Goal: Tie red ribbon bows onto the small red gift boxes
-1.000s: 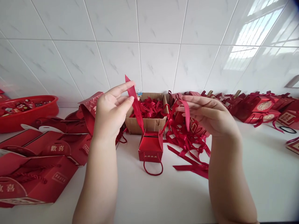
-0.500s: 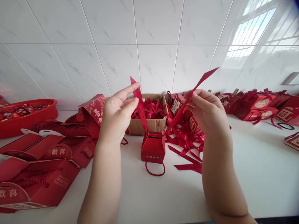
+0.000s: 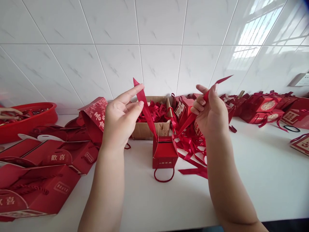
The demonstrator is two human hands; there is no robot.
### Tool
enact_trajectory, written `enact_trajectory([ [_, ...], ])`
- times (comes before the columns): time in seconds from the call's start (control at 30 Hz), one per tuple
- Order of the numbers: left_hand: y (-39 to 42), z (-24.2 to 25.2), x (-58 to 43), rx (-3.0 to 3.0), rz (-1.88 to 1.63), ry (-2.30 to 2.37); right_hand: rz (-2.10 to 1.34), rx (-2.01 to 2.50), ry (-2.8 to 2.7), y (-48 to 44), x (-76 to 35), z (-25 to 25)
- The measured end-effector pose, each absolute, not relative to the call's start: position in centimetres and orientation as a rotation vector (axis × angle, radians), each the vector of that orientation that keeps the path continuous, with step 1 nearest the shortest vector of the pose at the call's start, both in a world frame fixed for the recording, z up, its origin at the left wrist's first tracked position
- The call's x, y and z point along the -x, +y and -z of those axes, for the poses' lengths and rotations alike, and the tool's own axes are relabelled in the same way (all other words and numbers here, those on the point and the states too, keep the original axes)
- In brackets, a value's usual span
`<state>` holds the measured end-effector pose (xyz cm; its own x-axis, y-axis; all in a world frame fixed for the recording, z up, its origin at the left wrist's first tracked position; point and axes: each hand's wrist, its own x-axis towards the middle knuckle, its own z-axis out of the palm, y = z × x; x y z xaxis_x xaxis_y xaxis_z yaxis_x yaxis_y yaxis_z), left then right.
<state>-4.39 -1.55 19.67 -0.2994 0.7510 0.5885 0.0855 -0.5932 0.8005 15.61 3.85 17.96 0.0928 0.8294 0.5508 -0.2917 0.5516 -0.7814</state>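
Note:
A small red gift box [image 3: 165,154] with a cord handle stands on the white counter [image 3: 265,180] in the middle. A red ribbon [image 3: 146,110] runs up out of both sides of its top. My left hand [image 3: 122,116] pinches the left end of the ribbon between thumb and fingers, with the forefinger stretched out. My right hand [image 3: 212,111] is closed round the right end, whose tip sticks up past the fingers toward the wall.
A cardboard box [image 3: 145,129] of red ribbons stands behind the small box, with loose ribbons [image 3: 193,151] beside it. Flat red boxes [image 3: 48,167] lie at left, a red tray [image 3: 26,120] behind them. Finished red boxes [image 3: 265,108] line the wall at right. Another person's hand [image 3: 7,111] shows at the far left edge.
My right hand has taken hold of the right ribbon end and drawn it up and to the right. The small box has shifted slightly right. The left hand has kept its grip.

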Motion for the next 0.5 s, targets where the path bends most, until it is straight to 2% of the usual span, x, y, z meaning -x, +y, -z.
enact_trajectory([
  [0.27, -1.1, -19.2, 5.2, -1.741, -1.820, 1.144, -1.131, 0.383, -0.990, 3.7, -15.2, -18.1],
  [0.5, -0.5, -19.0, 5.4, -1.678, -1.940, 1.070, -1.132, 0.346, -1.015, 3.8, -15.5, -18.0],
])
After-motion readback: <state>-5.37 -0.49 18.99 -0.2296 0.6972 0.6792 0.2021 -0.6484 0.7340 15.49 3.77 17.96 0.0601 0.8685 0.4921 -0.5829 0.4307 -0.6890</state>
